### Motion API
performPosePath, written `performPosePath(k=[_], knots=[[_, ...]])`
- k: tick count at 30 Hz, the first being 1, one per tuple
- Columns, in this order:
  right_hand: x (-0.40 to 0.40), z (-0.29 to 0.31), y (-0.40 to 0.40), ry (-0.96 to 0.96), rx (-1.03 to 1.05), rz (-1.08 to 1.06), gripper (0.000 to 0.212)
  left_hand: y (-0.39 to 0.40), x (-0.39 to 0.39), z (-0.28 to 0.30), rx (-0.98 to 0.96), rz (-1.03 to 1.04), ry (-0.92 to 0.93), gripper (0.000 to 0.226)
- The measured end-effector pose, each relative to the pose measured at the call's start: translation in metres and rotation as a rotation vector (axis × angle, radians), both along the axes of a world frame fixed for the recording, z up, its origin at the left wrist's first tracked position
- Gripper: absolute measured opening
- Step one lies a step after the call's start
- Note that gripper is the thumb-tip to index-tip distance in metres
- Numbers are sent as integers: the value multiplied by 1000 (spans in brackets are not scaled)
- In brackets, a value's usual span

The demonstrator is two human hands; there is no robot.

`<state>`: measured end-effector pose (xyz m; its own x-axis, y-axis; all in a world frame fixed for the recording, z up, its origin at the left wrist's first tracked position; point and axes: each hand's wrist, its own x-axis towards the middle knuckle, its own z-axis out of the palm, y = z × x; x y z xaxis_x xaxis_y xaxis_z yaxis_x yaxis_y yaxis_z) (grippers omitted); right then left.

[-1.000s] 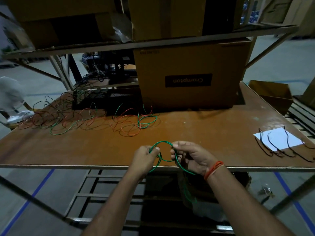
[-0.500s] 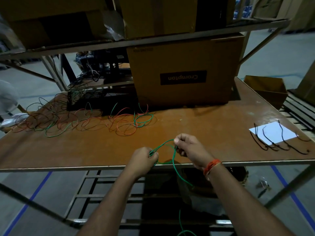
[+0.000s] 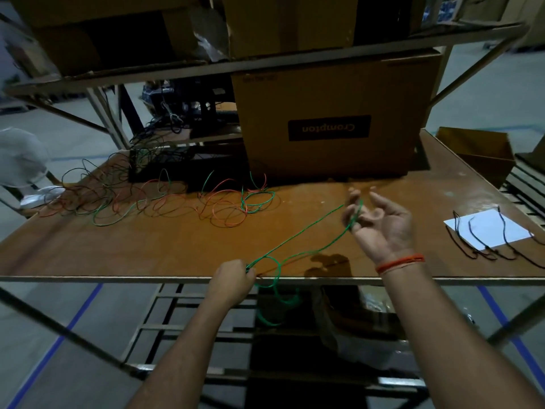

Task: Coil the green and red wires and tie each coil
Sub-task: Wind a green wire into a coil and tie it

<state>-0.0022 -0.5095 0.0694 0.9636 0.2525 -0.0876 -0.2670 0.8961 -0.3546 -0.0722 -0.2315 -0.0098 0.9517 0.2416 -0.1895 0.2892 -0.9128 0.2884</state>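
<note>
A brown counter under dim light, backed by a cardboard box. The green wire is stretched above the counter: one end is pinched in the left hand at the front edge; the other is looped over the spread fingers of the right hand. Loose wires are piled at rear left.

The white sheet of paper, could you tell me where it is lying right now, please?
In the head view the white sheet of paper lies flat near the table's right edge, under some black wires, beyond the right hand.
</note>
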Motion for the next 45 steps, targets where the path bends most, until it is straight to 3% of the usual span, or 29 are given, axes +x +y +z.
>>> performPosePath(k=[1,3,6,8,12,14,15,17,19,21,24,29,32,36,45], knots=[[4,5,-5,-27,-27,-26,19,5,-3,-2,3,20,14,44],[10,12,-9,-82,-185,-89,38,14,-8,-4,-17,53,21,47],[22,4,-11,-228,-842,-221,31,19,-10,-4,-128,91,-17,47],[31,-16,-5,-323,-1254,-90,29,16,-8,0,-193,93,-62,45],[33,-41,16,-319,-1790,77,47,12,-4,11,-251,83,-129,39],[21,-37,25,-262,-2032,-114,47,12,-3,15,-267,83,-144,40],[12,-34,29,-266,-2089,-317,44,12,-3,17,-264,79,-148,40],[-3,-31,38,-468,-2068,-727,36,12,-3,18,-267,73,-159,41],[-9,-32,48,-770,-1916,-806,30,13,-3,18,-285,71,-170,41],[-8,-31,58,-966,-1798,-480,29,14,-4,18,-325,77,-171,39],[-10,-36,74,-1075,-1897,64,31,14,-5,19,-413,81,-190,38],[-8,-56,91,-941,-1818,295,55,9,-10,29,-568,33,-191,35],[-6,-61,95,-941,-1626,410,59,9,-13,32,-717,14,-138,32],[-6,-63,97,-969,-1374,450,39,13,-14,34,-822,-20,-92,29],[-2,-60,90,-860,-1262,574,20,8,-10,38,-882,-73,-77,28]])
